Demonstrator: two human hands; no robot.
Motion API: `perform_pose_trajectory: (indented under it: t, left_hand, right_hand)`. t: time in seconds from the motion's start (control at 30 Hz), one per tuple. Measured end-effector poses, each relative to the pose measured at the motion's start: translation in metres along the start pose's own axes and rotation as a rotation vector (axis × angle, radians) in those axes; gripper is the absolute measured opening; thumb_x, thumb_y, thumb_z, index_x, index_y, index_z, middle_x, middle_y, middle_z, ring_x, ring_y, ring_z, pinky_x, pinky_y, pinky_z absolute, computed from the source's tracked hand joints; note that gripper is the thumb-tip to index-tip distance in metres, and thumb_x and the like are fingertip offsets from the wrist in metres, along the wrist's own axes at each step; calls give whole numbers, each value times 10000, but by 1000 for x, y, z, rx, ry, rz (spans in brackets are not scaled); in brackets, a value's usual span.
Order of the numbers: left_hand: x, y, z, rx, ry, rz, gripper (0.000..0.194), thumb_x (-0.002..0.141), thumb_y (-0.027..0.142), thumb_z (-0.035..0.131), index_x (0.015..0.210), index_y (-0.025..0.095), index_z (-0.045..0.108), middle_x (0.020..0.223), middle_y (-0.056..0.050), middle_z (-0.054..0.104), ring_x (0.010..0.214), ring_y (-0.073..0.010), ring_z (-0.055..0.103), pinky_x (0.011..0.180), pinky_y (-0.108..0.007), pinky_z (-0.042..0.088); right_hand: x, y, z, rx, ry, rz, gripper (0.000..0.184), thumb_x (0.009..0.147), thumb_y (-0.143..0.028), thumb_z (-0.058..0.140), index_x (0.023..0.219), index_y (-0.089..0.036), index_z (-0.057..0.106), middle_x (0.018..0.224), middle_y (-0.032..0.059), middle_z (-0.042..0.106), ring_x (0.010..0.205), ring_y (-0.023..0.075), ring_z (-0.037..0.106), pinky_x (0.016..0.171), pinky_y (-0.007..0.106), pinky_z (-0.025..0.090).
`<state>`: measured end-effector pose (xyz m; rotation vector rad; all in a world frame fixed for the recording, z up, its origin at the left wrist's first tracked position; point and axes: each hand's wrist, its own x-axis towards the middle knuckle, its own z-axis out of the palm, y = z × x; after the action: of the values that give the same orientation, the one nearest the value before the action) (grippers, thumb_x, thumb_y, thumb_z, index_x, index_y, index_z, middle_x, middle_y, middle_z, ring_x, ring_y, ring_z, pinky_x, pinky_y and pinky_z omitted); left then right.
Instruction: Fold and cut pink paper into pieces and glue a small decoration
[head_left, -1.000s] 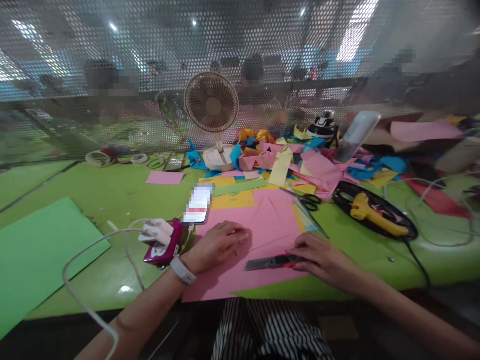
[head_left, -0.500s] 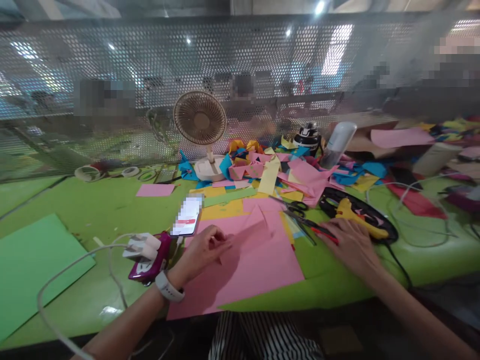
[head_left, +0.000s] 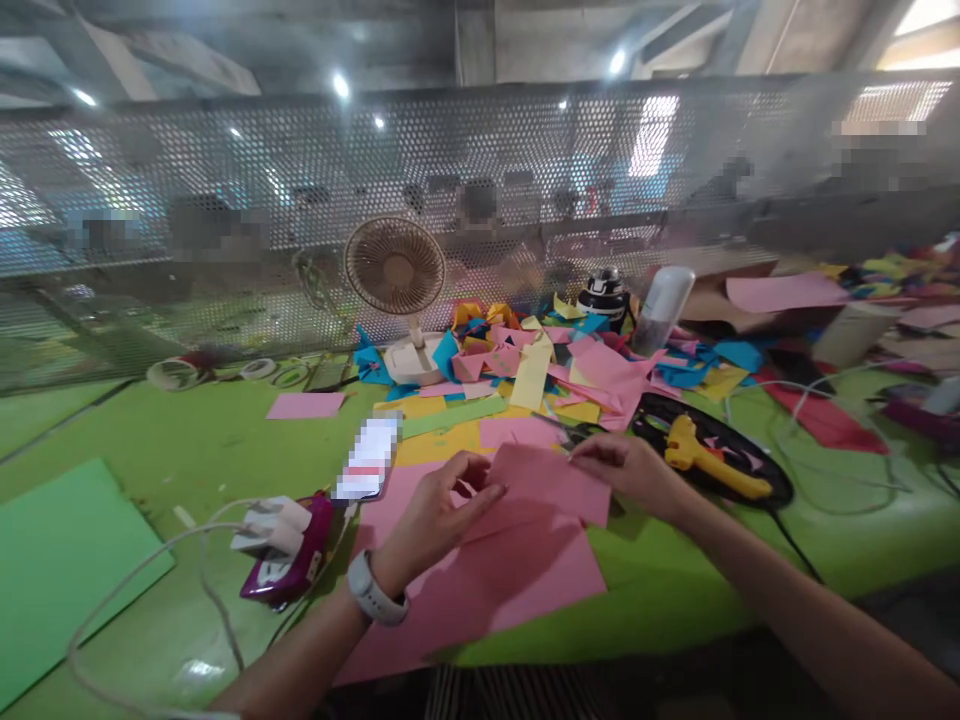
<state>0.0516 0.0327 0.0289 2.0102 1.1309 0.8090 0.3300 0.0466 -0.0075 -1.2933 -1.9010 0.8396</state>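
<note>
A small pink paper piece point(head_left: 551, 485) is raised above a larger pink sheet point(head_left: 442, 610) on the table. My left hand point(head_left: 442, 510), a white watch on its wrist, pinches the piece's left side between thumb and fingers. At its upper right edge, my right hand point(head_left: 630, 470) grips the same piece with the fingertips. Dark-handled scissors point(head_left: 581, 432) lie just behind my right hand, partly hidden by it. To the right, a yellow glue gun point(head_left: 712, 465) rests in a black tray point(head_left: 784, 490).
A phone point(head_left: 367, 460) and a purple power strip point(head_left: 300, 560) with white plugs and cables are on the left. Green paper point(head_left: 75, 570) lies farther left. Behind stand a fan point(head_left: 395, 268), a heap of coloured paper scraps point(head_left: 607, 365) and a bottle point(head_left: 667, 300).
My right hand has left the scissors by the tray and moved left onto the small pink paper. That piece is now held at both sides. The view has tilted upward slightly.
</note>
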Motion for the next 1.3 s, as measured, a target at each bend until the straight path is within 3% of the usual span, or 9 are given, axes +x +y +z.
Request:
perform_pose_trajectory:
  t: [0.1, 0.2, 0.3, 0.4, 0.57, 0.77, 1.03, 1.2, 1.3]
  left_hand:
    - [9, -12, -3, 131, 8, -46, 349, 836, 475, 560, 1038, 192, 590, 990, -74, 633, 869, -203, 602, 689, -296, 491]
    - [14, -25, -1, 153, -7, -126, 387, 820, 489, 562, 1044, 176, 597, 1081, -108, 617, 874, -220, 620, 746, -340, 511]
    - [17, -35, 4, 0, -10, -180, 421, 766, 447, 639, 1083, 175, 587, 1159, -125, 584, 1005, -253, 596, 842, -368, 498]
    - [19, -40, 9, -266, 26, -248, 465, 712, 391, 717, 1102, 180, 577, 1234, -136, 551, 1141, -278, 529, 944, -406, 442]
    - [21, -45, 14, -503, -4, -307, 395, 764, 313, 706, 1098, 166, 556, 1206, -143, 601, 1143, -246, 552, 928, -388, 467]
    - [17, -43, 19, -673, -10, -365, 417, 757, 268, 729, 1112, 176, 530, 1230, -155, 584, 1146, -244, 552, 906, -397, 492]
    - [16, -34, 20, -778, -71, -307, 421, 764, 223, 718, 1139, 184, 530, 1294, -146, 535, 1181, -244, 522, 971, -431, 440]
    - [16, -41, 23, -732, 7, -293, 394, 754, 233, 718, 1102, 170, 545, 1288, -133, 531, 1135, -227, 557, 978, -411, 438]
    - [17, -46, 25, -694, 66, -274, 402, 738, 252, 729, 1081, 160, 540, 1258, -143, 546, 1119, -236, 566, 953, -423, 453]
  right_hand:
    - [17, 15, -36, -514, 168, 118, 211, 853, -312, 509, 900, -208, 687, 832, 26, 703, 747, 183, 641, 668, 264, 470]
    - [28, 16, -50, -697, 279, 169, 177, 804, -236, 552, 891, -149, 679, 960, 140, 676, 950, 297, 600, 811, 389, 435]
    - [37, 7, -22, -565, 231, 71, 218, 815, -247, 550, 983, -150, 649, 1084, 158, 628, 1047, 294, 552, 895, 417, 401]
    - [44, 0, 26, -158, 2, 47, 351, 783, -331, 604, 1099, -179, 600, 1021, 99, 652, 851, 221, 631, 785, 363, 483]
    - [49, 8, 72, 7, -35, 69, 544, 728, -260, 651, 1240, -172, 492, 1099, 118, 620, 868, 202, 639, 753, 360, 519]
    - [42, 10, 75, 101, -46, 47, 581, 711, -229, 645, 1263, -164, 475, 1091, 116, 601, 942, 211, 606, 788, 367, 513]
    - [31, 10, 77, -77, -20, -64, 692, 694, -253, 670, 1339, -213, 421, 1255, 124, 494, 1123, 272, 497, 947, 460, 410]
    - [33, 6, 75, -42, -49, -46, 737, 692, -244, 668, 1368, -193, 380, 1199, 133, 513, 940, 229, 582, 758, 379, 501]
    - [35, 6, 75, -3, -74, -40, 734, 696, -250, 667, 1365, -180, 374, 1128, 110, 550, 803, 180, 596, 747, 368, 500]
